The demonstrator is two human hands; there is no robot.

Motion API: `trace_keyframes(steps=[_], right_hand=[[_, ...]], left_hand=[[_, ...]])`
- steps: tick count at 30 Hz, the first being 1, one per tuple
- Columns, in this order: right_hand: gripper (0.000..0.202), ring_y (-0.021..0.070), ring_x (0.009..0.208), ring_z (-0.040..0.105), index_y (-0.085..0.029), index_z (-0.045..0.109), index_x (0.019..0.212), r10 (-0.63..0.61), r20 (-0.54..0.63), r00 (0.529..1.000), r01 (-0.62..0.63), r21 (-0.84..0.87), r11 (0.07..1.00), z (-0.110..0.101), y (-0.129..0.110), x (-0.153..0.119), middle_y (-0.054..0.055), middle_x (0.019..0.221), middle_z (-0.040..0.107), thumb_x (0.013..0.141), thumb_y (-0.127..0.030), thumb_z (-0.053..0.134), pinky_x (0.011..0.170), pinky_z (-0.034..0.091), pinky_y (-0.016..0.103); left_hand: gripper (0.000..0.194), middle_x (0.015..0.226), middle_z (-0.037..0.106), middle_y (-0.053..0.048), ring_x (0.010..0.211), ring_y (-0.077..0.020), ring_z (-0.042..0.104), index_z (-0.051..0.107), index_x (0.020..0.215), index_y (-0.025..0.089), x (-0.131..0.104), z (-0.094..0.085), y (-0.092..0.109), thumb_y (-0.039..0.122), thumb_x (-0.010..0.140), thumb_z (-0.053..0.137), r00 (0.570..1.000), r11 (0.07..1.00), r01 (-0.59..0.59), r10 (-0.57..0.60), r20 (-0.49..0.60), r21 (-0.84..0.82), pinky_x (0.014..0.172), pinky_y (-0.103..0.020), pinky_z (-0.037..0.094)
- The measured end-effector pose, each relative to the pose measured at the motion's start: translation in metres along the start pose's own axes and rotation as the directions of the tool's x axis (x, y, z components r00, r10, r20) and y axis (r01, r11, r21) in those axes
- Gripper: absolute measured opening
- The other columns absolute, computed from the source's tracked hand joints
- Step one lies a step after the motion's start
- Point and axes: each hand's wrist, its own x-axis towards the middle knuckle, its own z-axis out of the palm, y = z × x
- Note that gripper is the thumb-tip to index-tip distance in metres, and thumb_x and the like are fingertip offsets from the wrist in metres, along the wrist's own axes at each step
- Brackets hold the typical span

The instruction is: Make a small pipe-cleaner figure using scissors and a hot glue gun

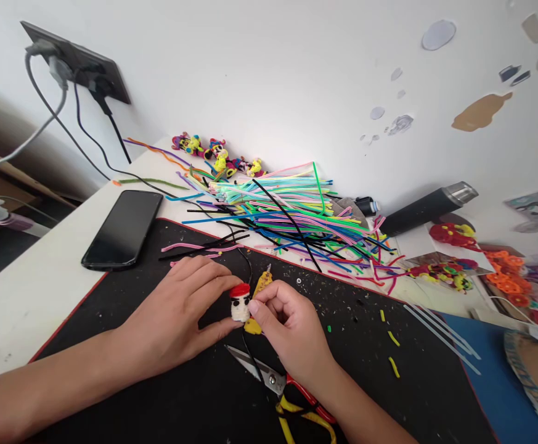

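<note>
My left hand [183, 308] pinches a small pipe-cleaner doll head [240, 306] between thumb and forefinger, above the black mat. The head has a red top, a white lower part and black eyes and brows. My right hand [291, 317] has its fingers curled in a pinch at the head's right side, with the thumb tip touching it; what lies between these fingertips is hidden. Behind both hands a yellow glue gun [262, 285] lies on the mat, partly covered. Open scissors [273, 379] with red and yellow handles lie under my right wrist.
A big pile of coloured pipe cleaners [278, 200] spreads along the wall, with finished dolls [217, 154] behind it. A phone [123, 229] lies at left. Yellow snippets [393, 338], clear glue sticks [444, 336] and a black flask [428, 206] are at right. A cord crosses the mat.
</note>
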Motion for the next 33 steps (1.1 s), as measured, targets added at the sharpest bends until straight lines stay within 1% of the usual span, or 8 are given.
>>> trace_keyframes(steps=[7, 13, 20, 28, 33], right_hand=[[0.019, 0.0114, 0.055, 0.044, -0.020, 0.065, 0.084, 0.015, 0.013, 1.000, -0.015, -0.015, 1.000, 0.0002, 0.0007, -0.0004, -0.006, 0.061, 0.050, 0.094, -0.036, 0.067, 0.055, 0.035, 0.025], [0.018, 0.0109, 0.053, 0.041, -0.020, 0.063, 0.083, 0.027, 0.013, 1.000, -0.027, -0.032, 0.999, 0.0022, 0.0014, -0.0003, -0.007, 0.059, 0.047, 0.093, -0.034, 0.066, 0.053, 0.032, 0.024], [0.018, 0.0102, 0.051, 0.040, -0.021, 0.062, 0.081, 0.014, 0.005, 1.000, -0.014, -0.054, 0.998, 0.0044, 0.0026, -0.0001, -0.008, 0.057, 0.046, 0.093, -0.034, 0.066, 0.051, 0.030, 0.024], [0.019, 0.0102, 0.051, 0.039, -0.021, 0.062, 0.080, 0.011, 0.003, 1.000, -0.011, -0.056, 0.998, 0.0049, 0.0042, 0.0006, -0.008, 0.057, 0.047, 0.093, -0.034, 0.066, 0.052, 0.031, 0.024], [0.020, 0.0103, 0.052, 0.040, -0.020, 0.062, 0.081, -0.010, -0.007, 1.000, 0.010, -0.016, 1.000, 0.0045, 0.0048, 0.0003, -0.008, 0.058, 0.047, 0.094, -0.036, 0.067, 0.052, 0.032, 0.024]], left_hand=[[0.029, 0.114, 0.073, -0.011, 0.106, -0.0277, 0.065, 0.066, 0.126, 0.018, -0.0002, -0.0025, 0.0013, 0.036, 0.104, 0.065, 0.999, 0.998, -0.036, 0.036, 0.006, 0.042, 0.098, -0.044, 0.049], [0.027, 0.112, 0.074, -0.011, 0.102, -0.0275, 0.065, 0.066, 0.123, 0.016, 0.0023, -0.0047, 0.0031, 0.034, 0.104, 0.065, 0.997, 0.991, -0.079, 0.079, 0.006, 0.107, 0.094, -0.043, 0.048], [0.026, 0.109, 0.074, -0.011, 0.099, -0.0273, 0.065, 0.068, 0.121, 0.014, 0.0031, -0.0043, 0.0058, 0.034, 0.105, 0.062, 0.995, 0.982, -0.102, 0.104, -0.002, 0.157, 0.091, -0.042, 0.046], [0.025, 0.108, 0.074, -0.009, 0.099, -0.0267, 0.065, 0.069, 0.121, 0.017, 0.0022, -0.0041, 0.0057, 0.034, 0.105, 0.062, 0.996, 0.985, -0.086, 0.089, -0.013, 0.150, 0.092, -0.041, 0.046], [0.029, 0.113, 0.073, -0.010, 0.104, -0.0273, 0.065, 0.068, 0.123, 0.018, -0.0001, -0.0006, 0.0006, 0.037, 0.102, 0.067, 1.000, 0.997, -0.026, 0.026, -0.004, 0.068, 0.096, -0.041, 0.047]])
